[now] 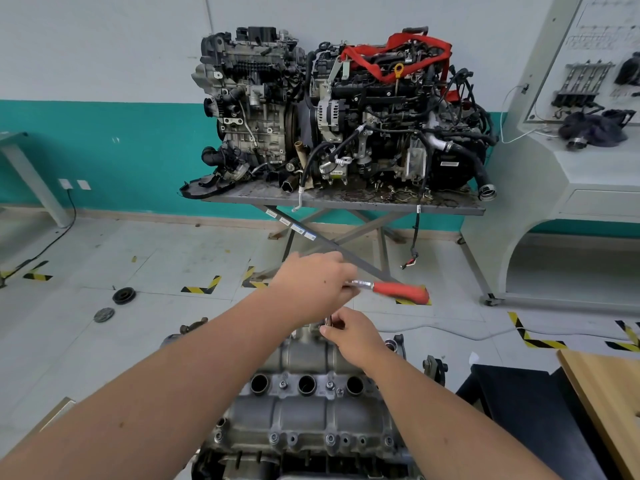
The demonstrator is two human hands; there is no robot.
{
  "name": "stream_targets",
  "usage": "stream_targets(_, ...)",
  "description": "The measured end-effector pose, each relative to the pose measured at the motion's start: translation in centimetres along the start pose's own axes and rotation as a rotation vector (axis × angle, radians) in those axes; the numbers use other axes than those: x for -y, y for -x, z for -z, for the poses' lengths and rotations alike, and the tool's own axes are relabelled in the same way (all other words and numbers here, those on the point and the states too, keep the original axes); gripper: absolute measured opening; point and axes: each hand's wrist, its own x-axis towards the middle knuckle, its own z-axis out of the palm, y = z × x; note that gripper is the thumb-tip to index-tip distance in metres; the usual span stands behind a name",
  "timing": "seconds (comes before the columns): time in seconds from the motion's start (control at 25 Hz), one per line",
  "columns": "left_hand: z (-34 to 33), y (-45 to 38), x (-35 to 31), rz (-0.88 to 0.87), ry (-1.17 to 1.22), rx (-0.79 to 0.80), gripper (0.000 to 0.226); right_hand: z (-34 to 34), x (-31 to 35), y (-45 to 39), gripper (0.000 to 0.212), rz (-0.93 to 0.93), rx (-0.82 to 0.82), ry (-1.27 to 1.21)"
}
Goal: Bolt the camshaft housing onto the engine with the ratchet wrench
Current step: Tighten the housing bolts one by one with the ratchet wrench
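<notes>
The grey aluminium camshaft housing (304, 407) lies on the engine at the bottom centre, with round plug wells and several bolts along its near edge. My left hand (313, 284) grips the head end of the ratchet wrench (398, 291), whose red handle sticks out to the right over the far end of the housing. Just below it, my right hand (351, 336) pinches the metal socket extension (329, 321) that drops from the wrench to the housing's far edge. The bolt under the socket is hidden.
Two complete engines (332, 109) sit on a metal scissor table (346, 200) ahead. A pulley (123, 295) and a disc (104, 314) lie on the floor at left. A wooden bench edge (602, 407) and a dark box (526, 410) stand at right, a white training console (568, 174) beyond.
</notes>
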Motion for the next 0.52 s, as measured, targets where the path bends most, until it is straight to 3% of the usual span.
stream_targets(0.08,-1.3,0.6,-0.3,-0.077,-0.099,-0.136,0.033,-1.3,1.5,0.2,0.011,-0.029,-0.072,0.063)
stream_targets(0.12,-2.0,1.1,-0.5,-0.101,-0.078,-0.252,0.040,-0.6,1.9,1.6,0.012,-0.081,0.088,0.112)
stream_targets(0.16,-2.7,1.7,-0.7,-0.103,-0.004,-0.379,0.045,-0.2,1.4,0.7,0.021,-0.124,0.095,0.136)
stream_targets(0.2,-3.4,2.1,-0.8,-0.088,0.108,-0.485,0.048,-0.5,1.3,0.5,0.029,-0.099,0.049,0.212)
stream_targets(0.24,-4.1,2.4,-0.9,-0.057,0.251,-0.526,0.049,-1.4,-0.4,0.7,0.037,0.081,0.078,0.276)
stream_targets(0.28,-4.7,2.8,-1.0,-0.018,0.411,-0.518,0.051,-2.4,-0.4,-0.4,0.037,0.126,-0.055,0.228)
stream_targets(0.32,-5.3,3.2,-1.1,0.014,0.581,-0.494,0.052,-2.0,0.2,-0.7,0.030,0.111,-0.038,0.320)
stream_targets(0.4,-6.1,3.7,-1.6,0.098,0.944,-0.485,0.046,-0.9,-1.0,-0.5,0.019,0.001,0.018,0.131)
stream_targets(0.52,-6.2,3.8,-2.8,0.325,1.409,-0.557,0.039,-1.2,-0.3,-0.7,0.023,0.006,-0.040,0.031)
